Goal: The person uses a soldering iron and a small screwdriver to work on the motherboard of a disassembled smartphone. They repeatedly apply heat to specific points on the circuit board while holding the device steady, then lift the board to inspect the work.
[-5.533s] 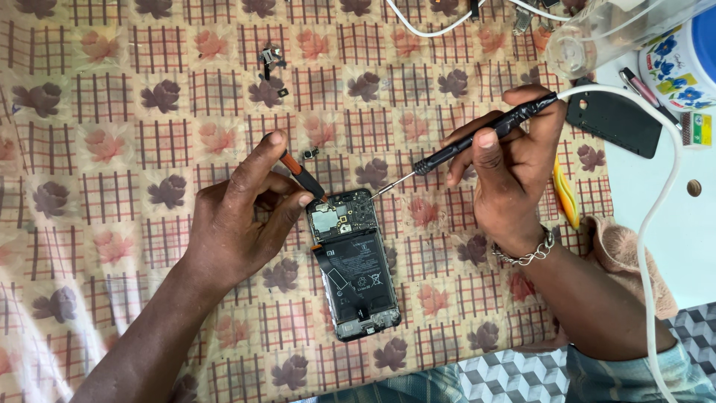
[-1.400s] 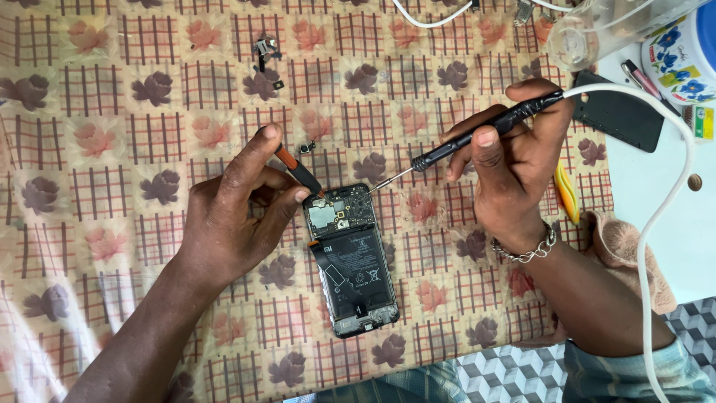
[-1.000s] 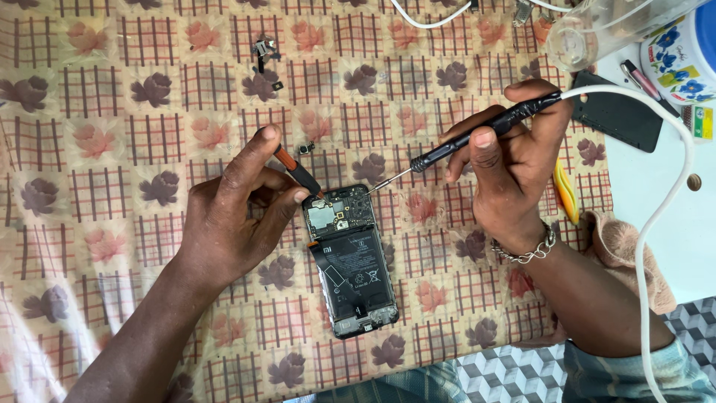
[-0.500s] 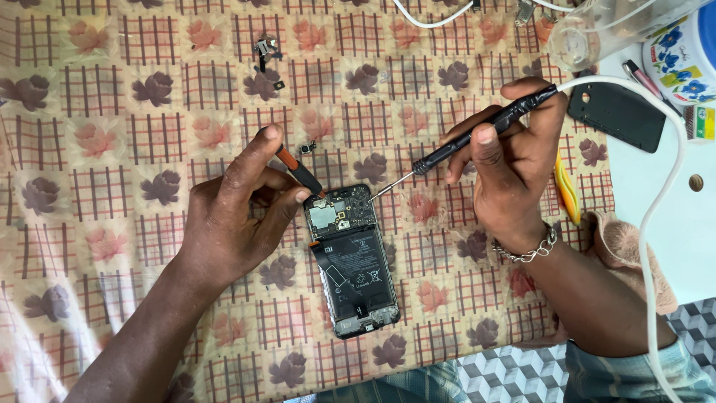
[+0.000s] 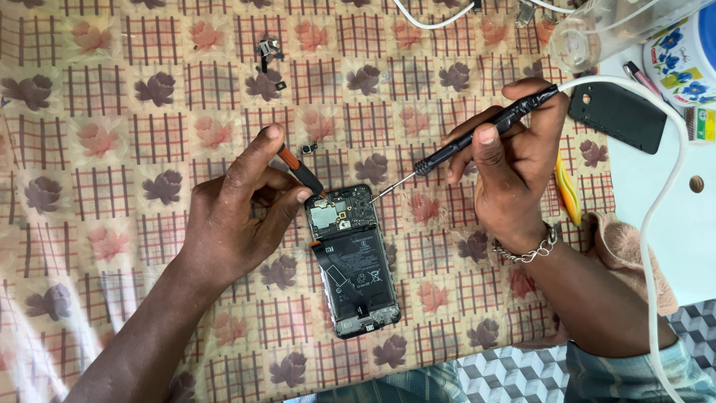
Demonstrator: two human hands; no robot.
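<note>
An opened phone lies back-up on the patterned cloth, its battery and circuit board bare. My left hand grips orange-and-black tweezers, whose tip touches the board's upper left corner. My right hand holds a black screwdriver slanted down-left, its thin tip resting at the board's upper right edge. A metal bracelet sits on my right wrist.
Small loose phone parts lie at the top of the cloth, and one tiny part sits above the phone. A black back cover, a clear jar, a white cable and a yellow tool are at right.
Almost nothing differs. Both hands keep their tools at the top of the phone; the screwdriver's handle shifts only slightly.
</note>
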